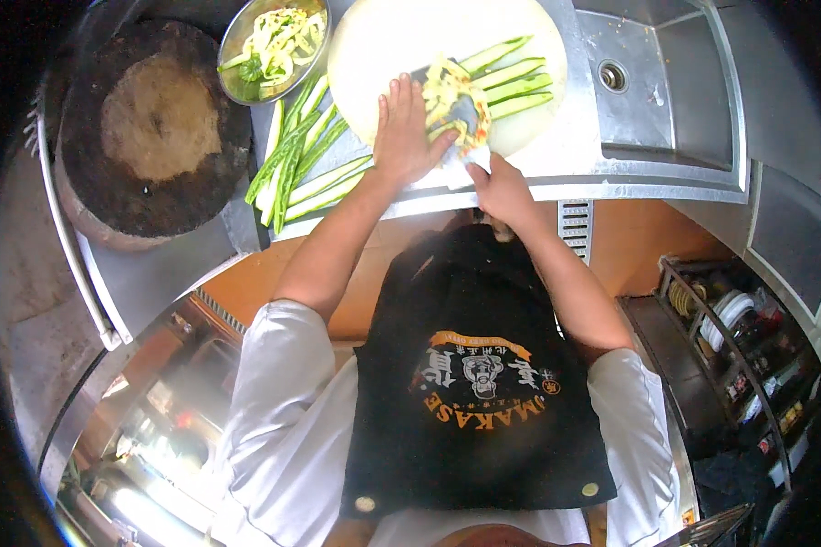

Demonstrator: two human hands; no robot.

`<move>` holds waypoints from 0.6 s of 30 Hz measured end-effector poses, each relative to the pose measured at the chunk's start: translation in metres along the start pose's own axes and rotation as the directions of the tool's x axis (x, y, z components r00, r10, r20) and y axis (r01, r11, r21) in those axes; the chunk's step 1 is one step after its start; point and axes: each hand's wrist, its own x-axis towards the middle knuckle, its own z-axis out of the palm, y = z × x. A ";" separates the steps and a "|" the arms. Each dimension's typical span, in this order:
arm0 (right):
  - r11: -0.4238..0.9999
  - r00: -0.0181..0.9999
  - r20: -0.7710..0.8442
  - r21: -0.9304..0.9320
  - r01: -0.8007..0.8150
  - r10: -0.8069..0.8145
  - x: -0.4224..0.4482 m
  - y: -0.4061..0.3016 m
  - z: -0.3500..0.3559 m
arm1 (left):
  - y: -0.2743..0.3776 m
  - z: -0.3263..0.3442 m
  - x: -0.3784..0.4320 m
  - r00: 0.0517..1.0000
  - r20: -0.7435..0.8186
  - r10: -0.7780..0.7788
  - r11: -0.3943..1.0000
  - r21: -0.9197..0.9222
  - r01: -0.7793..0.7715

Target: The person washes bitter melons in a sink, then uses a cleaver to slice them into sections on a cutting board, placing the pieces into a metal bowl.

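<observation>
My right hand (pixel 503 188) grips the pale handle of a broad cleaver (pixel 464 109) over a round white cutting board (pixel 369 41). Pale yellow-green pulp or scraps cover much of the blade, and the surface below it is hidden. My left hand (pixel 404 130) lies flat, palm down, at the left of the blade, with the thumb reaching toward it; whether the palm presses on blade or board, I cannot tell. Several lengthwise cucumber strips (pixel 516 83) fan out on the board to the right of the blade.
More cucumber strips (pixel 294 157) are piled left of the board. Behind them stands a metal bowl (pixel 229 75) of pale cut scraps. A thick round wooden chopping block (pixel 161 123) is at far left, a steel sink (pixel 633 109) at right. Low at right is a rack (pixel 725 328) with plates.
</observation>
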 end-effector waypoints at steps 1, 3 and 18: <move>1.000 0.998 0.056 -0.005 -0.031 0.031 0.008 -0.010 0.001 | 0.000 0.002 0.001 1.000 -0.001 -0.001 1.000 0.011 0.001; 0.999 0.999 0.045 -0.040 -0.027 0.029 0.003 -0.020 -0.002 | -0.002 0.001 0.003 1.000 -0.018 -0.020 1.000 0.021 0.021; 0.983 0.997 -0.013 -0.170 0.075 -0.078 0.004 -0.038 0.012 | 0.009 0.000 0.000 0.983 -0.070 -0.169 0.984 -0.075 0.163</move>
